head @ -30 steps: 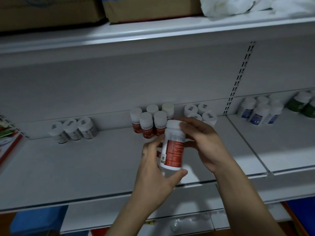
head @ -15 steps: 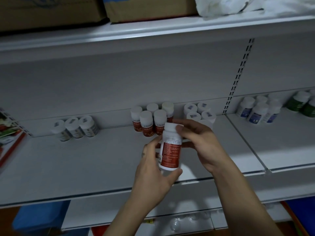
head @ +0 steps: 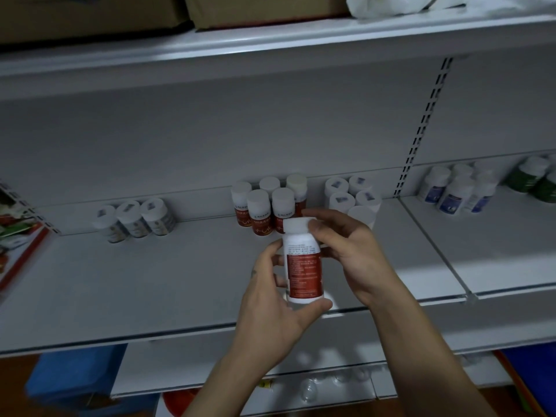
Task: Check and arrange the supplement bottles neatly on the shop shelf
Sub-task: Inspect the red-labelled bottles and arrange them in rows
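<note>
Both hands hold one white bottle with a red label (head: 304,266) upright above the front of the grey shelf (head: 150,284). My left hand (head: 276,299) cups its base and left side. My right hand (head: 352,251) grips the white cap and upper right side. Behind it, against the back wall, stands a cluster of matching red-label bottles (head: 264,206). To their right stand several white bottles with blue cap stickers (head: 352,194), partly hidden by my right hand. Three pale-label bottles (head: 135,218) stand at the left.
Blue-label bottles (head: 457,191) and green bottles (head: 535,179) stand on the adjoining shelf section at the right. Cardboard boxes (head: 255,7) and a white bag (head: 391,4) sit on the upper shelf. Red packaging (head: 18,245) lies at the far left. A lower shelf (head: 331,383) shows below.
The bottle has been turned in my hands so its text panel faces me more squarely. Both hands keep their hold.
</note>
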### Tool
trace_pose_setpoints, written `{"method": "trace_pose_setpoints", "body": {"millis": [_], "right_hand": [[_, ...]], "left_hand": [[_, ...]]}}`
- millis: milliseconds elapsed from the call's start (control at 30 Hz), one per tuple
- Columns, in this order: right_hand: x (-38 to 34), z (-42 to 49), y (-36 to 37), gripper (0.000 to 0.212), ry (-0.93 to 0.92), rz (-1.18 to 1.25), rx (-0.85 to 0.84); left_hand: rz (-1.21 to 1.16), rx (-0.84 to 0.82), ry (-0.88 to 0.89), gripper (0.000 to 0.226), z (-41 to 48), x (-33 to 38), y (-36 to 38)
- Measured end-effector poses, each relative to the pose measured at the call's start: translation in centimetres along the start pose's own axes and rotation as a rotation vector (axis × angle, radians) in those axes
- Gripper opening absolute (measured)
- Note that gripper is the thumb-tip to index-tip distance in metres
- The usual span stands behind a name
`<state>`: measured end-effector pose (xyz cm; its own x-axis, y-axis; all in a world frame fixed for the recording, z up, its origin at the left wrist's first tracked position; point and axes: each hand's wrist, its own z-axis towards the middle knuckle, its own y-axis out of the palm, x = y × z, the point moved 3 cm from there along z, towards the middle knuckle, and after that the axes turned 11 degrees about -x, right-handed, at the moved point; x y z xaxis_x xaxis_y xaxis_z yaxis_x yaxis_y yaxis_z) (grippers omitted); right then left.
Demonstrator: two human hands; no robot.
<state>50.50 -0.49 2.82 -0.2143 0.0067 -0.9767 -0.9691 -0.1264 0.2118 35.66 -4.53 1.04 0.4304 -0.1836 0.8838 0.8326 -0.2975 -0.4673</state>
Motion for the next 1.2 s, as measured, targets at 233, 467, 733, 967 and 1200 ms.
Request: {"method": "trace_pose_setpoints", "body": {"millis": [233,467,733,967,1200], "right_hand": [[0.0,-0.1,0.2,0.022,0.042,0.019,-0.005],[-0.2,0.2,0.4,0.021,0.038,0.024,0.02],[-0.1,0.5,0.5,0.038,0.032,0.051,0.05],[-0.1,0.3,0.2,0.04,0.006,0.092,0.051],[-0.5,-0.2,-1.2,0.032,0.037,0.106,-0.041]], "left_hand": [[0.001,0.008,0.003,0.094,-0.2,0.8,-0.2],[-0.037,-0.026,0.007,0.088,-0.2,0.4,-0.6],[-0.06,-0.053,-0.005,0.082,0.0,-0.1,-0.4],[-0.091,0.025,-0.024,0.079,0.4,-0.4,-0.2],[-0.245,-0.025,-0.02,0.06,0.8,-0.2,0.6]]}}
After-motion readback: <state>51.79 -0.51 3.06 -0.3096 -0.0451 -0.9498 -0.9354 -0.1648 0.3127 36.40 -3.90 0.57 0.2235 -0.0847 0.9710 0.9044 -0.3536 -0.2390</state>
